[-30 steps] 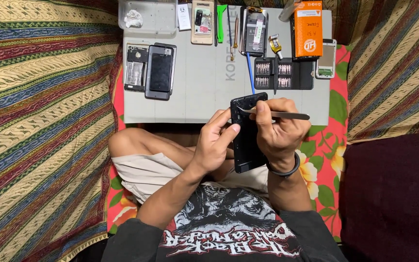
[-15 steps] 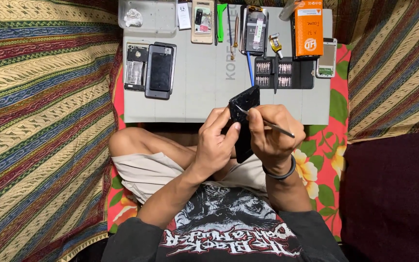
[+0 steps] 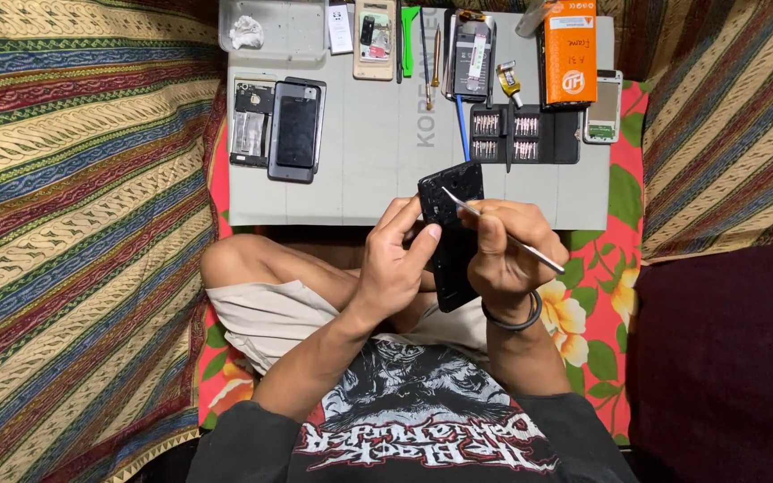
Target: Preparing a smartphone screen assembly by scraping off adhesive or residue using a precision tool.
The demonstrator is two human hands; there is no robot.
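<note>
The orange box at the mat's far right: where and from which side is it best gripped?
Probably across its two long side edges, coming from above. The orange box lies flat and lengthwise on the grey mat, crowded by a white phone and a bit case, so a top-down grip suits.

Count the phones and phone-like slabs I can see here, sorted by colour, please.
Black or dark: 3, one held, two on the mat
White: 1
Beige: 1
Total: 5

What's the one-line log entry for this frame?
left hand: holds black phone | right hand: metal tool, tip on phone | ahead: grey mat
</note>
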